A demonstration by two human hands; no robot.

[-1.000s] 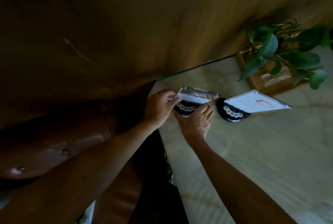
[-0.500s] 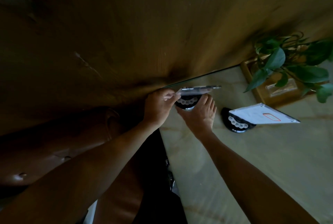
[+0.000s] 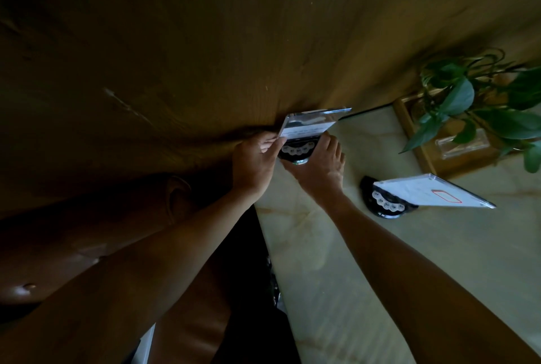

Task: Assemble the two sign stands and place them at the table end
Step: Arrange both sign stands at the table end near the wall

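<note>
Two sign stands are on the pale marble table (image 3: 380, 261). Each has a black half-round base and a clear acrylic panel with a white card. The near-wall stand's panel (image 3: 310, 123) sits over its black base (image 3: 297, 150) at the table's far corner. My left hand (image 3: 254, 159) pinches the panel's left edge. My right hand (image 3: 320, 169) holds the base from the right and front. The second stand, panel (image 3: 433, 192) on base (image 3: 383, 202), stands alone to the right, untouched.
A wood-grain wall (image 3: 234, 42) runs directly behind the table end. A wooden tray (image 3: 415, 141) with a glass vessel and a green leafy plant (image 3: 480, 106) sits at the right. A brown leather seat (image 3: 87, 246) lies left of the table edge.
The stand in my hands has been pushed farther toward the wall and corner, its panel now tilted up more. The view shifted left; the second stand stayed put.
</note>
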